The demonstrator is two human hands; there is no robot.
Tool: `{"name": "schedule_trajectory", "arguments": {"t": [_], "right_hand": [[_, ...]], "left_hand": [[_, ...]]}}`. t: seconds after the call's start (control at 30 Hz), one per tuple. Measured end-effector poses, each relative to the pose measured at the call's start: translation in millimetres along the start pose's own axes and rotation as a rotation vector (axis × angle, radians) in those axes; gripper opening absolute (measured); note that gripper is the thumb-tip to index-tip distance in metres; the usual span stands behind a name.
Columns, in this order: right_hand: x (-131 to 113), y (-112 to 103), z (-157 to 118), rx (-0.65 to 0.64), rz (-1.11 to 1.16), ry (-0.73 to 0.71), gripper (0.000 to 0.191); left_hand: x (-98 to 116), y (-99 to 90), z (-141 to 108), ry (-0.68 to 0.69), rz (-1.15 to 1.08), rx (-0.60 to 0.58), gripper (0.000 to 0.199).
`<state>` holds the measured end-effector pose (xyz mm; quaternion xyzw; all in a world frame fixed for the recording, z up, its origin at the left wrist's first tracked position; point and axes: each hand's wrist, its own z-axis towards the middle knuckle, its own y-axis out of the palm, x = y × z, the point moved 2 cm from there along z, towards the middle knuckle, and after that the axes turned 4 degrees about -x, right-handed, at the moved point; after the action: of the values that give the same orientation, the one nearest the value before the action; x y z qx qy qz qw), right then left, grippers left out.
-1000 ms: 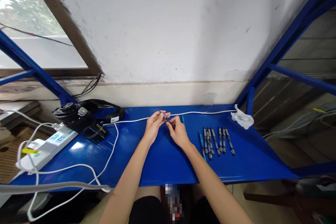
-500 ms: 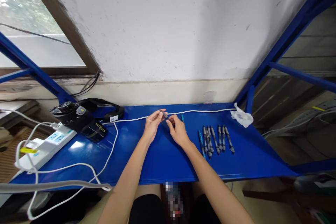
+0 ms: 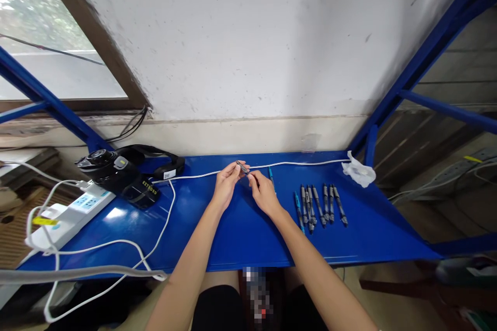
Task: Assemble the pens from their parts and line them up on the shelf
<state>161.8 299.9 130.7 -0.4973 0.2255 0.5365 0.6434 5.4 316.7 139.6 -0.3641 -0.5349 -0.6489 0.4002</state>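
Above the blue tabletop point(image 3: 248, 248), my left hand point(image 3: 226, 186) is closed around a dark grey pen point(image 3: 243, 167), thumb on top. The thumb and fingers of my right hand point(image 3: 264, 194) pinch together at the pen's near end, which they partly hide. Just past the right hand lies a teal pen point(image 3: 271, 175), partly covered by it. Further right, several grey-and-black pens point(image 3: 317, 205) lie side by side, with another teal pen point(image 3: 298, 211) at the left of that row.
A black bottle point(image 3: 124, 181) lies at the left near a black strap point(image 3: 171, 165). A white power strip point(image 3: 73, 212) has loose white cables point(image 3: 166, 225) around it. Crumpled white tissue point(image 3: 359, 172) sits at the right. Behind is a wall point(image 3: 240, 62); blue frame bars point(image 3: 411, 57) rise at both sides.
The right fingers have shifted very slightly at the pen's end. The pen stays between both hands, and the whole view has moved a little.
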Motion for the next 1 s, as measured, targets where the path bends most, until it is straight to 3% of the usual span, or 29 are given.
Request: {"name": "schedule_trajectory", "arguments": {"t": [0.2,0.57,0.93,1.0], "right_hand": [[-1.1,0.7,-0.1,-0.008,0.005,0.008,0.034],[0.4,2.0,0.2,-0.014,0.036,0.008,0.026],[-1.5,1.1,0.0,-0.019,0.018,0.012,0.038],[-1.4,0.9,-0.1,-0.017,0.047,0.030,0.032]], "left_hand": [[-1.2,-0.7,0.4,0.002,-0.021,-0.004,0.040],[-2.8,-5.1,1.9,0.001,-0.037,0.044,0.039],[-1.0,-5.0,1.9,0.006,-0.054,0.082,0.041],[-0.9,-5.0,2.0,0.006,-0.057,0.087,0.041]]}}
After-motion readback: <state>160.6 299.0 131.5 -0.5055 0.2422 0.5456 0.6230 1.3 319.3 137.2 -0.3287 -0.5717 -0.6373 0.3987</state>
